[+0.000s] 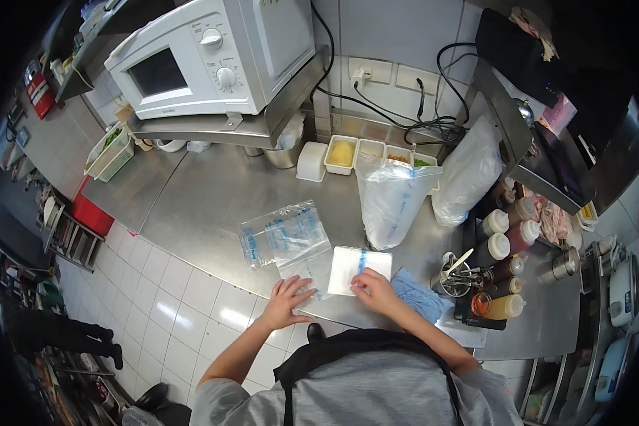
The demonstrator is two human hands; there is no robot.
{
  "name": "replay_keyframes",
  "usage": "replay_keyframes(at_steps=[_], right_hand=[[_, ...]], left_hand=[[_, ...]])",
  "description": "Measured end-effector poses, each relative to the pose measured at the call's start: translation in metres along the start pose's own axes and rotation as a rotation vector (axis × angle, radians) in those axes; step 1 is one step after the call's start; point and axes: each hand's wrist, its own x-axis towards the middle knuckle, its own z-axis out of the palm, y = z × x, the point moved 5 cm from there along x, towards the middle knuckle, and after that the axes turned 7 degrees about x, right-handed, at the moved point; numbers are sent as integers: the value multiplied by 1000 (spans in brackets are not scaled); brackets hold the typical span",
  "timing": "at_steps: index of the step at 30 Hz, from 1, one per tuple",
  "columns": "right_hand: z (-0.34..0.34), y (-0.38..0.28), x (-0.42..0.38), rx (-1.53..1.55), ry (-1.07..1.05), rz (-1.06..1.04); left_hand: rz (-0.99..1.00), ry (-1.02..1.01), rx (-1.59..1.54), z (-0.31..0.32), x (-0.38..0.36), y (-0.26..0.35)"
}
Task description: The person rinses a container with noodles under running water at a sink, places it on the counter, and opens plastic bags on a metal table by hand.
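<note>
My left hand (288, 301) lies over the near edge of the steel counter with its fingers spread. Under its fingertips is the lower end of a clear plastic bag (302, 273). More flat clear bags with blue print (280, 236) lie just beyond it. To the right sits a flat white square packet (342, 271) with a blue strip across it. The fingers of my right hand (376, 291) are bent together in a pinch at the packet's near right part. Whether they grip its edge or a layer of it is partly hidden.
A blue cloth (420, 295) lies right of the packet. Beyond it stand a metal pot of utensils (456, 275) and several sauce bottles (498, 246). A filled plastic bag (394, 206) stands ahead, before small food tubs (341, 155). A microwave (192, 57) overhangs the counter.
</note>
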Motion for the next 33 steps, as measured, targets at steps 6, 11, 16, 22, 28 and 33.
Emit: replay_keyframes(at_steps=[6, 11, 16, 22, 28, 33], right_hand=[[37, -31, 15, -246, -432, -185], [21, -42, 41, 187, -369, 40], [-12, -56, 51, 568, -278, 334], [-46, -63, 43, 803, -35, 349], [-75, -79, 45, 353, 189, 61], [-82, -65, 42, 354, 225, 179]], left_hand=[[-42, 115, -41, 6, -21, -9], [-413, -36, -784, -59, 19, -10], [-315, 152, -1374, -101, 57, 22], [-324, 182, -1136, -90, 91, 31], [-277, 204, -1128, -81, 119, 48], [-94, 306, -1163, -76, 131, 71]])
